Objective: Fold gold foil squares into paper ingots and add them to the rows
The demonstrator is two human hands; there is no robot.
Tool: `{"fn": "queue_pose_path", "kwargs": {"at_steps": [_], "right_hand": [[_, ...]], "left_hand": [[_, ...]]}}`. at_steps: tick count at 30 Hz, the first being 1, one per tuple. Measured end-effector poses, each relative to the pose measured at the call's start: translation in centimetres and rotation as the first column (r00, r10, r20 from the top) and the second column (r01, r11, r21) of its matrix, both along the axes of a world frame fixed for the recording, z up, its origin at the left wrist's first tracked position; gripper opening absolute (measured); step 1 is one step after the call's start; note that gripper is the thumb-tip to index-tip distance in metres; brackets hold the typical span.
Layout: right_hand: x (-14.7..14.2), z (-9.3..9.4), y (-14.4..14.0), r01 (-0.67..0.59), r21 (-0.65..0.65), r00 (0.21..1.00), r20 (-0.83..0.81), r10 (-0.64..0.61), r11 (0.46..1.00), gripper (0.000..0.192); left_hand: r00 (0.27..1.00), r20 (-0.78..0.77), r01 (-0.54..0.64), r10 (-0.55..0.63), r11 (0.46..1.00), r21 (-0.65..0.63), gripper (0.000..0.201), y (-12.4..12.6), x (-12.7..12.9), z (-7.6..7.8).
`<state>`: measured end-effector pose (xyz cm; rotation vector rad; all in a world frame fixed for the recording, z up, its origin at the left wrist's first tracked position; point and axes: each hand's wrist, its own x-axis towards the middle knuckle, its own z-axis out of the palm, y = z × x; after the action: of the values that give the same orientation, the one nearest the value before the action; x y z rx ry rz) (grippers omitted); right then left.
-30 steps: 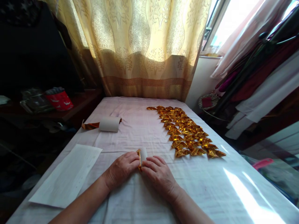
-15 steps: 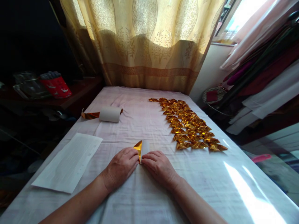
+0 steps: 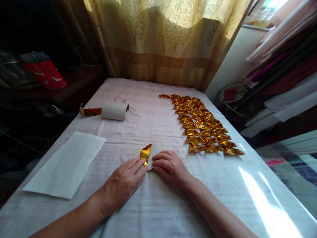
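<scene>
Foil (image 3: 145, 153) between left hand (image 3: 125, 178) and right hand (image 3: 172, 167)
Left fingers lie together on its gold side; right ones, together too, curl at its pale side — pinch or press, I cannot tell. Ahead-right of the fingers, gold pieces (image 3: 206, 125); left, a sheet (image 3: 66, 163); ahead-left, a roll (image 3: 114, 110).

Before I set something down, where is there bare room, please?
Bare cloth lies between the white roll and gold pieces, and nearer than those pieces, right of the right hand. It is crowded among the pieces and where the left hand meets the foil paper.
</scene>
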<state>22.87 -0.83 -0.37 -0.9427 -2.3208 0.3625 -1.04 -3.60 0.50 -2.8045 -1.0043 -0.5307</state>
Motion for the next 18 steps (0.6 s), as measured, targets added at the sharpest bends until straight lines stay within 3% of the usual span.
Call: {"fn": "queue_pose_path", "kwargs": {"at_steps": [11,18], "right_hand": [[-1.4,-0.3,0.3,0.153,-0.127,0.988,-0.014,-0.156,0.980,0.006],[-1.9,-0.3,0.3,0.197,-0.143,0.978,-0.041,-0.205,0.970,0.005]], "left_hand": [[0.996,0.078,-0.043,0.052,0.993,-0.106,0.033,-0.7,0.0,0.2],[0.998,0.036,-0.042,0.043,0.999,-0.026,0.033,-0.9,-0.1,-0.1]]}}
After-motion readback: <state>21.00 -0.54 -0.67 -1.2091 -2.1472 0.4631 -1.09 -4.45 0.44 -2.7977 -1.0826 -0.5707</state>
